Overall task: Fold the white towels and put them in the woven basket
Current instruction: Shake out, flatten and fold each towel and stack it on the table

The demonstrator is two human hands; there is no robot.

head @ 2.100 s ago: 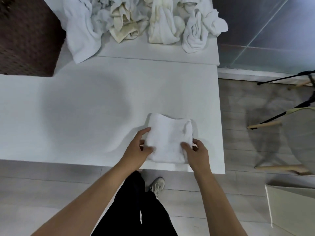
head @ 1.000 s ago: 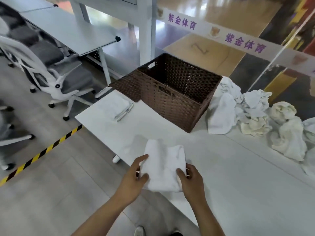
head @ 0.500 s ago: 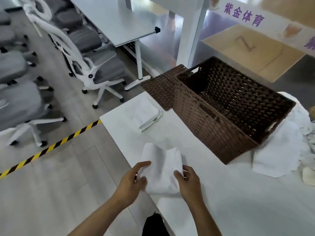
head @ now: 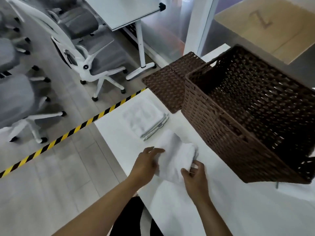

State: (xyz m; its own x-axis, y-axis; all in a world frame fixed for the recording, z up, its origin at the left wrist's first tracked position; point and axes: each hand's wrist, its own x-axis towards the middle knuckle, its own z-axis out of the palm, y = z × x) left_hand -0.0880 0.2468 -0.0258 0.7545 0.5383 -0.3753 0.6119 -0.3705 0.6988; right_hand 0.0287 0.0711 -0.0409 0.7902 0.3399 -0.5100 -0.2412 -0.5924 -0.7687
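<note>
Near table [head: 238, 210] edge, just L of woven basket [head: 213, 126]: folded white towel [head: 177, 157] held w/ both hands. Left hand [head: 146, 165] grips L side, thumb on top; right hand [head: 196, 176] pinches near corner, fingers curled. Basket lid [head: 168, 86] beyond, touching basket.

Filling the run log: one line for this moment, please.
stage: carrying | folded towel: held by left hand and right hand | woven basket: empty
</note>
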